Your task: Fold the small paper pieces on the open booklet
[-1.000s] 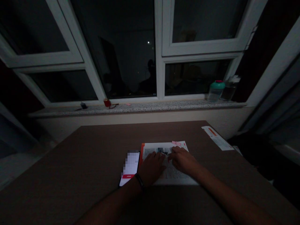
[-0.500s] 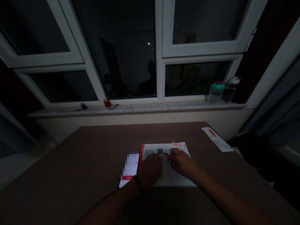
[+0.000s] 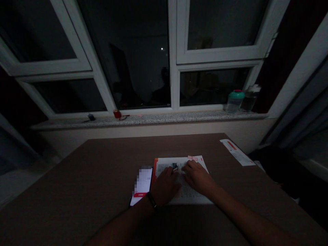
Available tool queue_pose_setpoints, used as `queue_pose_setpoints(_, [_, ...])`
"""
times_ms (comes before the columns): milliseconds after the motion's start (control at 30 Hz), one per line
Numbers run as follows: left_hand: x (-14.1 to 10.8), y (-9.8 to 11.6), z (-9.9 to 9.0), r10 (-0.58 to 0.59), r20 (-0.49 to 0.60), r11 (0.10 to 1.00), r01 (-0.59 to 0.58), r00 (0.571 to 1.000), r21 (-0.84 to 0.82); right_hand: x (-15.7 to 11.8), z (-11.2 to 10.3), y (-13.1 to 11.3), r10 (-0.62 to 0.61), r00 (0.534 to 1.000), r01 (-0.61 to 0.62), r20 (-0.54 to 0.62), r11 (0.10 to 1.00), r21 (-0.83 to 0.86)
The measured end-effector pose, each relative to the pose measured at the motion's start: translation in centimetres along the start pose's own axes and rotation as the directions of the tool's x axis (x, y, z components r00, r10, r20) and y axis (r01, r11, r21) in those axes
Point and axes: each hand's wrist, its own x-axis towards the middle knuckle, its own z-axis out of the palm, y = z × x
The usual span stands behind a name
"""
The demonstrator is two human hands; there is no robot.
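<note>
A printed booklet (image 3: pixel 188 194) with an orange-red left edge lies on the dark brown table, and both hands are over it. My left hand (image 3: pixel 165 186), a dark band at its wrist, rests on the left half of the page with thumb and fingers apart. By its fingertips is a small whitish strip (image 3: pixel 175 168); whether it is loose or printed I cannot tell. On the page's right half, my right hand (image 3: pixel 199 176) lies with fingers spread and lightly bent. A pink piece (image 3: pixel 192 158) sits at the booklet's top edge, just beyond the right fingers.
A lit phone (image 3: pixel 143 182) lies left of the booklet. Near the table's right edge is a printed paper strip (image 3: pixel 238 153). The windowsill (image 3: pixel 164 118) bears a green-lidded bottle (image 3: pixel 234 102), another clear bottle (image 3: pixel 250 99) and a small red item (image 3: pixel 117 113). The light is dim.
My hands have moved slightly apart, and their fingers have loosened from around the small whitish strip between them. The booklet and phone stay in place.
</note>
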Motion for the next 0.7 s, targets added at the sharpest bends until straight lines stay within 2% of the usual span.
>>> queue_pose_setpoints(200, [-0.1,0.3,-0.2,0.011,0.007,0.999,-0.011,1.0,-0.051,-0.1,-0.3,-0.8,-0.071,0.996,0.069,0.051,0.996,0.047])
queue_pose_setpoints(467, [0.1,0.0,-0.2,0.026,0.031,0.998,-0.024,0.999,-0.051,0.1,-0.1,0.4,-0.053,0.998,0.053,0.03,0.999,0.002])
queue_pose_setpoints(700, [0.2,0.3,-0.4,0.04,0.066,0.999,-0.04,0.997,0.003,0.3,0.4,0.7,-0.004,0.999,0.002,0.034,0.998,0.069])
